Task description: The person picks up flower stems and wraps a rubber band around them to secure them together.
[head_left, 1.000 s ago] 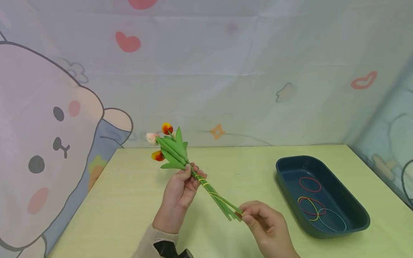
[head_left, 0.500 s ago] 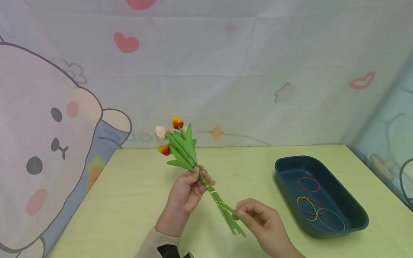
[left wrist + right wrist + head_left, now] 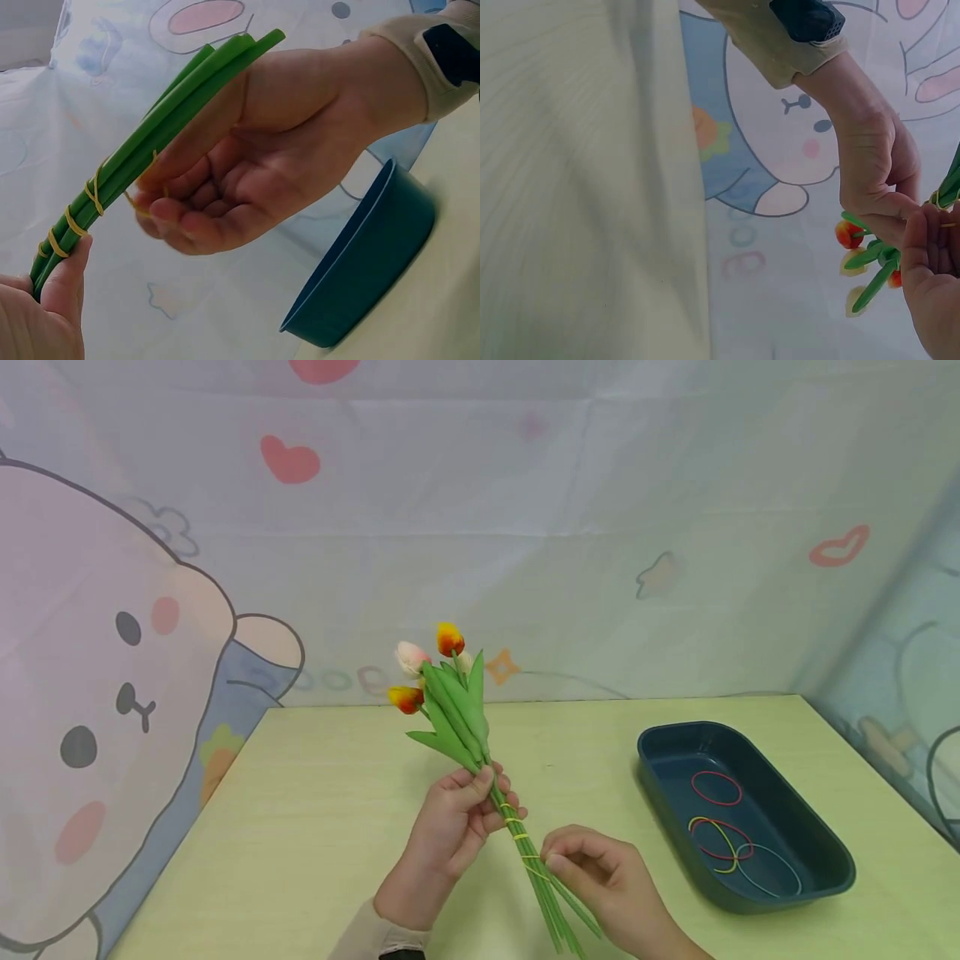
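My left hand [image 3: 457,814] grips a bunch of artificial tulips [image 3: 457,702] by the green stems, just below the leaves. Orange-yellow, pink and pale blooms point up and away to the left. Yellow rubber band [image 3: 517,837] turns circle the stems below that hand. My right hand [image 3: 600,877], beside the lower stems, pinches a loop of the yellow band between thumb and fingertips. In the left wrist view that loop stands off the stems [image 3: 180,105] at the right fingertips. The right wrist view shows both hands close together, partly hiding the blooms.
A dark blue tray [image 3: 795,810] stands on the table [image 3: 322,827] at the right. Inside lie red rubber bands [image 3: 716,803], a yellow one and a light blue one. A printed cloth backdrop [image 3: 480,527] rises behind the table's far edge.
The left hand has moved right and slightly nearer with the tulips, which now stand more upright. The right hand has gone from the stem ends up to the band, stretching less of it.
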The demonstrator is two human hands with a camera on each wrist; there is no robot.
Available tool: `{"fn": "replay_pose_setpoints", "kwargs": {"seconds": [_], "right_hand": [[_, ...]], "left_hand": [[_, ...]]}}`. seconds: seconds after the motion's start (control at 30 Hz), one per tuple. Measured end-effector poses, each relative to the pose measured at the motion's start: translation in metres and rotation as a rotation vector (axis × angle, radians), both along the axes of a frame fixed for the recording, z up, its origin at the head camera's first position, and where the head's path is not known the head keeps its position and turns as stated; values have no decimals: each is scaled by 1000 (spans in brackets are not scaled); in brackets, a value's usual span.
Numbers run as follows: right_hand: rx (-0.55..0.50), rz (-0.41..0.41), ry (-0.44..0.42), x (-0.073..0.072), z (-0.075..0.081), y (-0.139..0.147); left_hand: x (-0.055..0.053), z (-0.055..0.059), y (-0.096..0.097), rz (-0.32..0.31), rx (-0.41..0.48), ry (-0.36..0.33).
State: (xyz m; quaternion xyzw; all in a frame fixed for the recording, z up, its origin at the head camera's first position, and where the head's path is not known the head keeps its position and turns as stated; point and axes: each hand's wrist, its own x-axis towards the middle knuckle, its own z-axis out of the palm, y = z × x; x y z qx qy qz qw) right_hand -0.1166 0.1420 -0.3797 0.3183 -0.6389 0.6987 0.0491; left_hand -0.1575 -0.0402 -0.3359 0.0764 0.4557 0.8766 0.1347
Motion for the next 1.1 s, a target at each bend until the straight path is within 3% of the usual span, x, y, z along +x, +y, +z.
{"fn": "replay_pose_setpoints", "kwargs": {"seconds": [0.13,0.33,0.5,0.7,0.8,1.1], "right_hand": [[5,-4,24,-1,-1,1],[23,24,11,-3,-3,2],[74,28,0,-4,-5,9],[80,49,-2,-6,-5,15],[87,45,-19,-7,-5,17],[153,50,-15,-7,-7,17]], "left_hand": [[4,-3,6,-30,-18,-6],[5,-5,8,38,-59,-20],[3,-6,8,80,-105,38],[3,-6,7,170,-258,133],[3,-5,6,182,-312,152],[3,-5,3,190,-391,98]]}}
